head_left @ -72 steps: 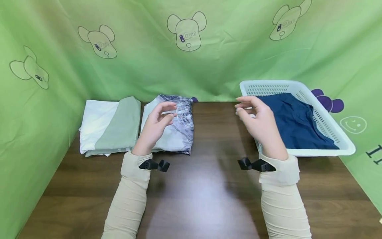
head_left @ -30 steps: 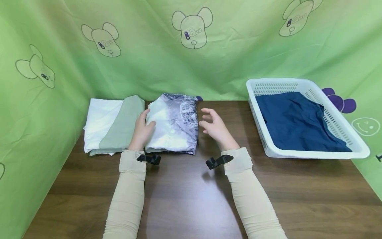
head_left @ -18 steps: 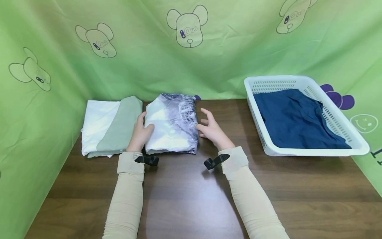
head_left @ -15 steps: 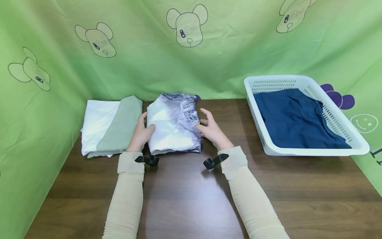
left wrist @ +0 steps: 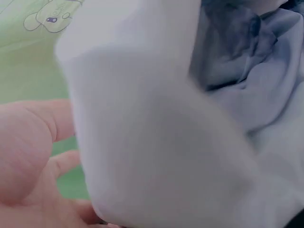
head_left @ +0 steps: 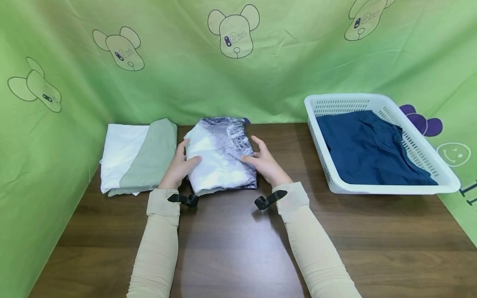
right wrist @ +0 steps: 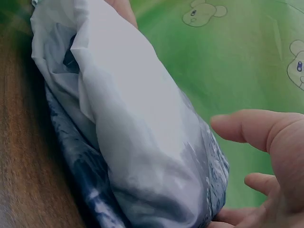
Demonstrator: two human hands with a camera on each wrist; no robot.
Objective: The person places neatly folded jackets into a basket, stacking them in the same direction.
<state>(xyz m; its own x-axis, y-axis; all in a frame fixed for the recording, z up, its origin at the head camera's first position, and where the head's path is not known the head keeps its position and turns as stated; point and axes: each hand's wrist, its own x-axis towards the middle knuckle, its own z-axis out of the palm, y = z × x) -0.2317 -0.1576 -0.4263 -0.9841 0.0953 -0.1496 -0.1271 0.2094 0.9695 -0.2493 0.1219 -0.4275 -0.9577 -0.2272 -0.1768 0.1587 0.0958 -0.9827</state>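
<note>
A folded white and purple-grey printed garment (head_left: 220,159) lies at the back middle of the table, its near edge slightly raised. On its left side my left hand (head_left: 179,165) grips it, thumb on top and fingers at the edge. My right hand (head_left: 266,163) holds the opposite side, the thumb pressing the top and other fingers partly hidden. From the left wrist, the pale cloth (left wrist: 142,133) fills most of the view against the fingers. In the right wrist view the garment (right wrist: 137,118) shows its layered folds, with the thumb at its upper edge.
To the left lies a folded white and sage-green garment (head_left: 149,161). A white plastic basket (head_left: 391,189) stands at the right, with dark blue cloth (head_left: 372,149) inside. A green printed curtain (head_left: 275,82) hangs behind the wooden table (head_left: 238,248).
From apart in the air, my hands have come down to the garment's two sides, the right one moving left from the basket. The garment has shifted a little right and towards me.
</note>
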